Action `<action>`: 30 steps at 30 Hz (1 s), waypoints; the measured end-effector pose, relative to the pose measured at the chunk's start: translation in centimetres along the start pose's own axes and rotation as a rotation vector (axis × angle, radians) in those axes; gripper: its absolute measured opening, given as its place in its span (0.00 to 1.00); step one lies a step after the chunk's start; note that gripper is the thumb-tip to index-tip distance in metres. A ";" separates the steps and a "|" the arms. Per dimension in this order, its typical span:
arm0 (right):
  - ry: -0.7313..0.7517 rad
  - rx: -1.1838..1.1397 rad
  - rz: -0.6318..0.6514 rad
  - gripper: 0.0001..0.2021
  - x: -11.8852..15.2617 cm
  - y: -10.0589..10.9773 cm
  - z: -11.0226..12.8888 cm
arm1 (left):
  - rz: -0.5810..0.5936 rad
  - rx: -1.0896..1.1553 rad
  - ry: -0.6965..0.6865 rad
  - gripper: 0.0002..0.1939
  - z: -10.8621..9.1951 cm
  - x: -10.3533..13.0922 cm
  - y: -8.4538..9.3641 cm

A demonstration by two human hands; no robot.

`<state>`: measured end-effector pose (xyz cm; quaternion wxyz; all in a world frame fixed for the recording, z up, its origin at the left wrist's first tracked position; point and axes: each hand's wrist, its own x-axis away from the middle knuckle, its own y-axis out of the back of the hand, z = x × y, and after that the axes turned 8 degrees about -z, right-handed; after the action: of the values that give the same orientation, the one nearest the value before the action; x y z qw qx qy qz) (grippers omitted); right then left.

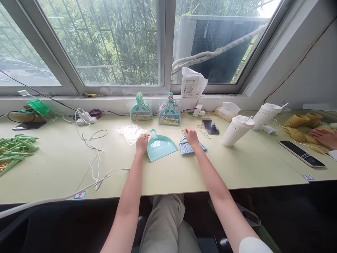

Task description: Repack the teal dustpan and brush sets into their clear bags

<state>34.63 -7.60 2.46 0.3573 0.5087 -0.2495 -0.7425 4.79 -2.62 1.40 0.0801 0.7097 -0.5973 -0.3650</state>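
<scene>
A light turquoise dustpan (162,146) lies on the table in front of me, its looped handle pointing to the window. At its left edge rests my left hand (142,142) with curled fingers; whether they grip the rim is hidden. Crumpled clear plastic wrapping (130,133) lies just left of that hand. My right hand (191,137) is closed over the handle of a small hand brush (186,148) with blue bristles, which lies right of the dustpan. A printed card (203,132) lies beyond the brush.
Wrapped dustpan sets (141,109) (170,113) stand by the wall. To the right are two white cups (238,130) (267,116), a tissue pack (226,111), a phone (301,153) and another person's hand (325,137). White cables (96,151) and green pieces (17,147) lie left.
</scene>
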 end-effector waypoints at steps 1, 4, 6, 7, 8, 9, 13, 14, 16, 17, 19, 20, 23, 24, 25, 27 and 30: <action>0.081 0.007 0.046 0.15 -0.9 -0.4 0.6 | -0.032 0.035 0.012 0.18 -0.1 -0.1 0.2; 0.369 0.061 0.248 0.18 -3.6 -2.5 2.2 | -0.099 0.107 0.042 0.17 0.1 -0.4 0.8; 0.471 0.149 0.366 0.22 -5.1 -4.2 2.6 | -0.098 0.111 0.057 0.17 0.4 -0.6 0.9; 0.477 0.204 0.403 0.24 -5.7 -5.0 2.6 | -0.091 0.103 0.067 0.16 0.6 -0.7 0.9; 0.460 0.256 0.422 0.25 -6.3 -5.7 2.4 | -0.082 0.093 0.077 0.16 0.8 -0.9 0.9; 0.433 0.299 0.428 0.26 -6.7 -6.3 2.3 | -0.075 0.085 0.089 0.16 1.0 -1.0 0.8; 0.351 0.382 0.385 0.29 -8.1 -7.9 1.6 | -0.065 0.100 0.122 0.16 1.4 -1.3 0.6; 0.339 0.396 0.376 0.29 -8.5 -8.2 1.5 | -0.062 0.110 0.129 0.17 1.5 -1.4 0.6; 0.310 0.422 0.363 0.29 -9.2 -8.7 1.5 | -0.058 0.125 0.143 0.17 1.5 -1.4 0.5; 0.296 0.427 0.359 0.29 -9.6 -8.9 1.5 | -0.058 0.130 0.148 0.17 1.5 -1.5 0.5; 0.270 0.422 0.356 0.29 -10.2 -9.5 1.7 | -0.064 0.138 0.153 0.17 1.5 -1.5 0.5; 0.255 0.421 0.358 0.29 -10.4 -9.7 1.8 | -0.066 0.144 0.156 0.17 1.5 -1.5 0.5; 0.208 0.458 0.389 0.30 -10.9 -10.3 2.1 | -0.072 0.165 0.176 0.18 1.6 -1.5 0.6; 0.198 0.480 0.407 0.31 -11.0 -10.3 2.2 | -0.074 0.172 0.183 0.18 1.6 -1.5 0.6; 0.191 0.500 0.424 0.31 -11.0 -10.4 2.2 | -0.075 0.178 0.190 0.19 1.6 -1.5 0.6; 0.186 0.525 0.451 0.30 -11.1 -10.3 2.3 | -0.077 0.189 0.203 0.19 1.5 -1.4 0.7; 0.174 0.510 0.489 0.31 -11.0 -10.2 2.2 | -0.071 0.202 0.217 0.19 1.4 -1.4 0.7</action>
<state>32.28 7.40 2.12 0.4056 0.5681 -0.5097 -0.5029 3.35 -1.12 1.32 0.0596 0.7700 -0.5933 -0.2269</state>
